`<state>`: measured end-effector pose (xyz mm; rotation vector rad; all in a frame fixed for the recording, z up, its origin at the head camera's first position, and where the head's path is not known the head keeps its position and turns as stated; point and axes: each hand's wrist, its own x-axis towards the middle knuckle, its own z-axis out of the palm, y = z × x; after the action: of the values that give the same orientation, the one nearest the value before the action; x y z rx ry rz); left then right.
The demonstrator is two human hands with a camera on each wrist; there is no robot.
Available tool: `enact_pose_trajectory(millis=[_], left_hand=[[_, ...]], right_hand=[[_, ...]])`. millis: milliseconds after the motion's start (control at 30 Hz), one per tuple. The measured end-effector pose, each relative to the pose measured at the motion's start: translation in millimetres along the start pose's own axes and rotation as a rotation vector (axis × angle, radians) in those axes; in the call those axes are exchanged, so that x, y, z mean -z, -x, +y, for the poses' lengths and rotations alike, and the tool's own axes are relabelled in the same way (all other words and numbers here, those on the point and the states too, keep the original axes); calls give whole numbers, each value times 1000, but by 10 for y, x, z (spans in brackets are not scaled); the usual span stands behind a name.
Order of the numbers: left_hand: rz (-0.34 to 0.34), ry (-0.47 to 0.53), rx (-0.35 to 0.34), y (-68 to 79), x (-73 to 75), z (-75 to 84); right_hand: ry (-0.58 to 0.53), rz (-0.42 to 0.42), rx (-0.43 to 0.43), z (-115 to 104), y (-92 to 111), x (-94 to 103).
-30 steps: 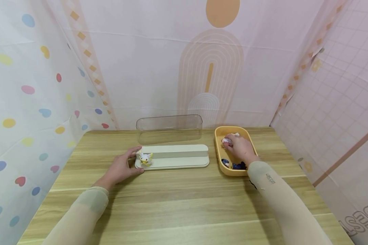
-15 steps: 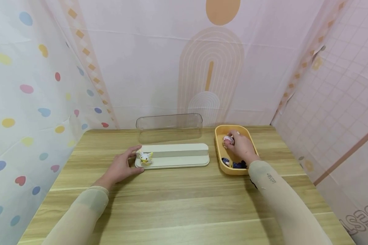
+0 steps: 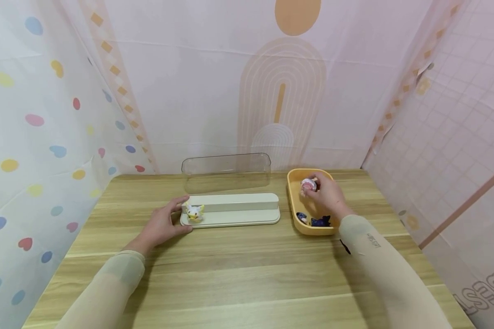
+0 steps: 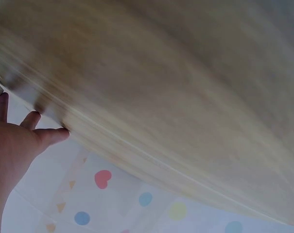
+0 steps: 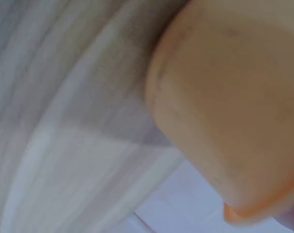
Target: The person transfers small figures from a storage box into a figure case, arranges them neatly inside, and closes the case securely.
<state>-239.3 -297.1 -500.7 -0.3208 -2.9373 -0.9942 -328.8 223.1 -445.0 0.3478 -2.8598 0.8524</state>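
Note:
My left hand (image 3: 162,224) spans the left end of a long cream stepped display base (image 3: 238,217), thumb at its front edge and forefinger at the back. In the left wrist view, its other fingers (image 4: 54,136) are spread over the wood. A small white and yellow figurine (image 3: 195,213) stands on the base's lower step, next to that hand. Over the yellow-orange bin (image 3: 291,201), my right hand (image 3: 329,194) pinches a pink and white figurine (image 3: 308,185) between thumb and fingers. The right wrist view shows mostly the bin's outer wall (image 5: 234,97).
Dark blue figurines (image 3: 320,221) lie at the bin's near end. A clear cover (image 3: 226,173) stands behind the display base, close to the back curtain (image 3: 189,100). The wood-grain table (image 3: 247,269) is bordered by patterned cloth on three sides.
My right hand has lifted the pink and white figurine a little and drawn slightly to the right, showing more of it. The left hand and the display base have stayed in place.

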Motion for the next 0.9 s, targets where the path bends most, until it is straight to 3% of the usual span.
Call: enact_pose_trajectory(millis=[233,467,733,900], left_hand=[[-2,-2,3,2,-1,-33],[-13,1,9,4,-1,-16],[-4,-2,-1,-6,8,5],[-3,-4,-4,-4,15,14]], right_hand=[[9,46,75,-137,0,78],[5,79,192,-441,14,90],[-58,57,334,-905,3,-92],[-21,29,436,-1229,-6,-283]])
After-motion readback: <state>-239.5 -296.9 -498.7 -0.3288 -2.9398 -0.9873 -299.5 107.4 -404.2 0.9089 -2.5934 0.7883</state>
